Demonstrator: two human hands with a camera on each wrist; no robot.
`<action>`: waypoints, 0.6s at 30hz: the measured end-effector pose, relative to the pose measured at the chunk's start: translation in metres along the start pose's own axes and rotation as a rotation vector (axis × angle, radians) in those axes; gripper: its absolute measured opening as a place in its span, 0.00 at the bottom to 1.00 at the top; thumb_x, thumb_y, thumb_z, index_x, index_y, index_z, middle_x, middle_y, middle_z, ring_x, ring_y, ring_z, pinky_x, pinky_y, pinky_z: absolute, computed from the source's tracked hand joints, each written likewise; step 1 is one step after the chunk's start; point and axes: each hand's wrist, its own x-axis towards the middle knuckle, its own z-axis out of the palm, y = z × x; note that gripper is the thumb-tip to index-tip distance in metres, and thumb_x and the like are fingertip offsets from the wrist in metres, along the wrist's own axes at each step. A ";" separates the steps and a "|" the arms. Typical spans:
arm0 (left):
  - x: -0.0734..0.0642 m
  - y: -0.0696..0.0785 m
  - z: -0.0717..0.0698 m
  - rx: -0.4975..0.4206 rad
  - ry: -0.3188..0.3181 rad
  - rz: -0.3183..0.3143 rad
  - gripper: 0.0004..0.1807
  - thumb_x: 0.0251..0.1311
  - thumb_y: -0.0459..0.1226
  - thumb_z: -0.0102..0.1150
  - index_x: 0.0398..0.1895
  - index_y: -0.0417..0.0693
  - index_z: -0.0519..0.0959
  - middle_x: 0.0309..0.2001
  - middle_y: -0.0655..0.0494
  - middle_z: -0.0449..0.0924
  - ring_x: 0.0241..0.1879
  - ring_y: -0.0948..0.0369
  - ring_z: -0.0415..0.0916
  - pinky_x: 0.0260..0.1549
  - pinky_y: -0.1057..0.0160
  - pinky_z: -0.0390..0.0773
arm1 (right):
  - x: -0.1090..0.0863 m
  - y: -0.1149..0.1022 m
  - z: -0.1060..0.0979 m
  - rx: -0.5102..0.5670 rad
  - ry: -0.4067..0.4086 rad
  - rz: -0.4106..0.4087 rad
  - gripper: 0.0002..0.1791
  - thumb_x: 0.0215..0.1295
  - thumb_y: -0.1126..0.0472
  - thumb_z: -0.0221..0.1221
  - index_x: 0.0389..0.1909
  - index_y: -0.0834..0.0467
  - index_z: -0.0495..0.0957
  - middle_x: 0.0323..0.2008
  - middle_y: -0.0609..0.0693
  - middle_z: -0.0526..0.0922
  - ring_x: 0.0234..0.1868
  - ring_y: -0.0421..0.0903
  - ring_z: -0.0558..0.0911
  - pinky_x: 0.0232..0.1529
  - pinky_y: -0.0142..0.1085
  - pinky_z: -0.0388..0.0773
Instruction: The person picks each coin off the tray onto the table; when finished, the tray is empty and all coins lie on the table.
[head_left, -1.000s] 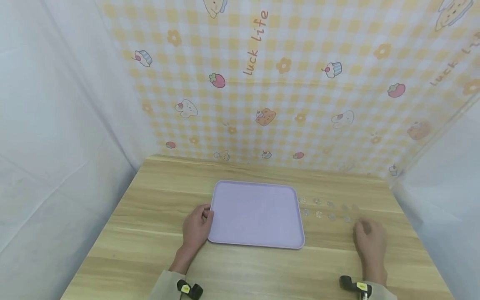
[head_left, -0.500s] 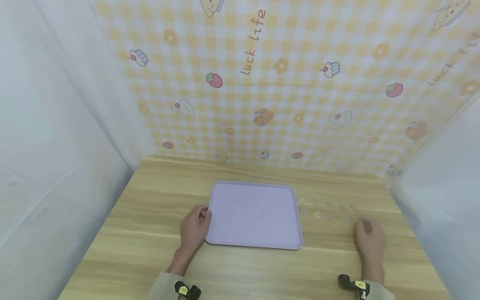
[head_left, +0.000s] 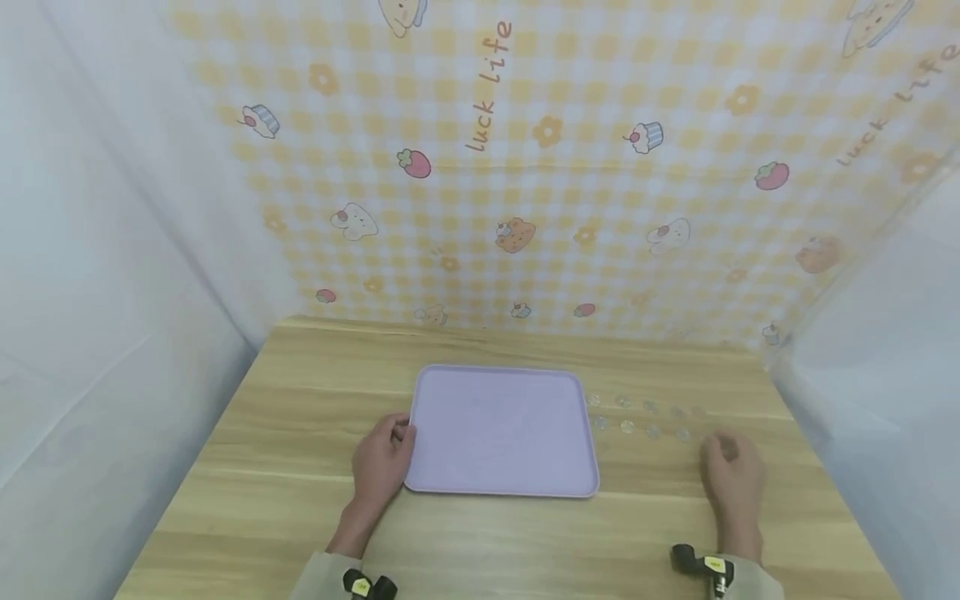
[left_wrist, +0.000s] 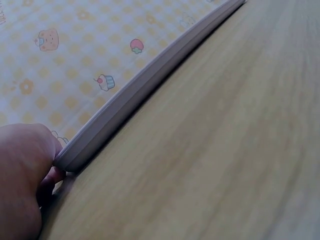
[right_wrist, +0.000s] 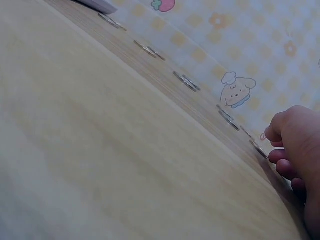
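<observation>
A pale purple rectangular tray (head_left: 502,433) lies flat on the wooden table. My left hand (head_left: 381,462) grips its left edge, thumb by the rim and fingers bent; in the left wrist view that hand (left_wrist: 22,180) meets the tray's side (left_wrist: 115,112), some fingertips hidden. To the tray's right, two short rows of small shiny coins (head_left: 627,427) lie flat. My right hand (head_left: 735,475) rests on the table at the rows' right end, fingers loosely curled, nothing visible in its grasp. In the right wrist view its fingertips are beside the nearest coin (right_wrist: 259,149); whether they touch cannot be told.
A yellow checked cloth (head_left: 555,183) with cartoon prints hangs behind the table (head_left: 495,546). White sheets hang at the left (head_left: 97,292) and right (head_left: 870,392). Each sleeve end carries a small black wrist device (head_left: 705,564).
The head view has turned slightly, so everything sits a little further left in the picture. Hands, tray and coins keep their places relative to each other.
</observation>
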 end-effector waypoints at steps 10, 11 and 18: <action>0.002 0.001 0.006 -0.015 0.006 0.048 0.12 0.60 0.38 0.65 0.45 0.45 0.84 0.24 0.61 0.80 0.15 0.70 0.62 0.16 0.68 0.63 | -0.002 0.006 0.000 -0.011 0.014 0.024 0.25 0.75 0.52 0.48 0.61 0.66 0.72 0.58 0.65 0.75 0.56 0.60 0.74 0.53 0.51 0.68; 0.002 0.001 0.006 -0.012 0.012 0.051 0.12 0.60 0.38 0.65 0.45 0.45 0.84 0.24 0.61 0.80 0.15 0.70 0.62 0.17 0.68 0.62 | -0.002 0.006 0.000 -0.007 0.015 0.019 0.25 0.75 0.53 0.48 0.61 0.67 0.72 0.58 0.66 0.75 0.56 0.61 0.74 0.53 0.52 0.68; 0.004 0.002 0.008 -0.004 0.015 0.059 0.11 0.60 0.38 0.65 0.44 0.45 0.84 0.24 0.61 0.80 0.16 0.70 0.62 0.17 0.68 0.62 | -0.001 0.005 -0.002 -0.002 0.010 0.046 0.26 0.75 0.50 0.48 0.63 0.64 0.71 0.60 0.65 0.74 0.59 0.60 0.73 0.56 0.54 0.68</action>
